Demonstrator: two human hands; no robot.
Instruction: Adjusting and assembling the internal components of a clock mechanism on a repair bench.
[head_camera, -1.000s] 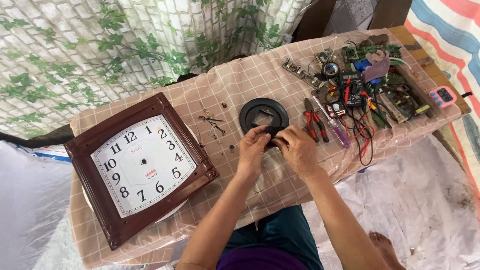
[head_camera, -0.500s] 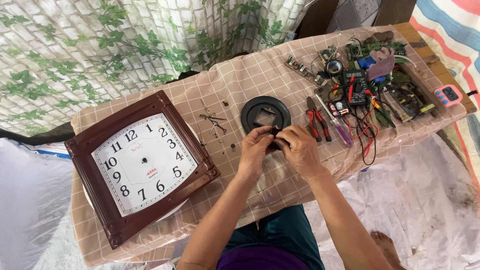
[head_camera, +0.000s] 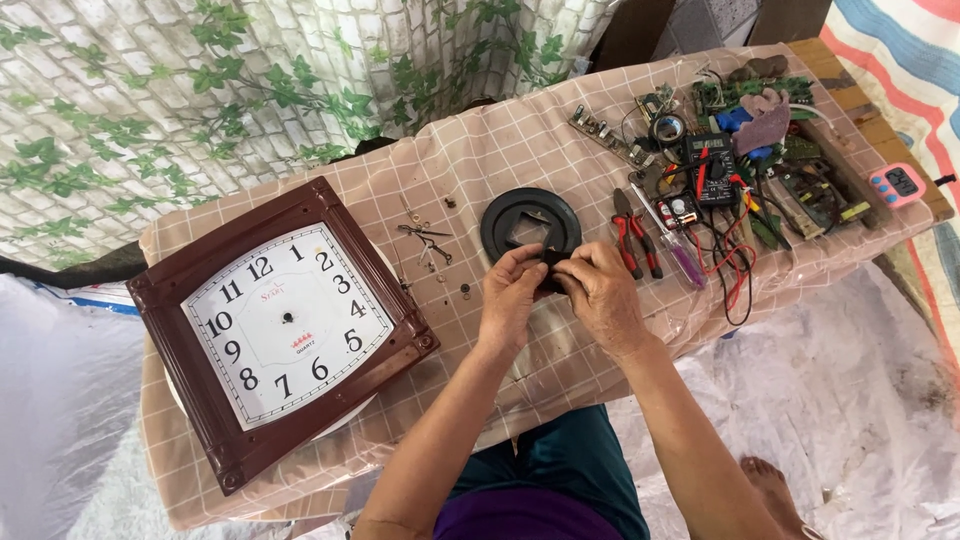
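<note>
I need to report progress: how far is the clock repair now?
Done: the clock has no hands on its dial; loose hands lie beside it. In hand: left hand and right hand hold a small black part by the black ring. Left: dial still bare.

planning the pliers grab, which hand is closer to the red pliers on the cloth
Right, probably. The right hand sits just beside the red pliers, while the left hand is on the far side of the small black part both hands hold.
</note>
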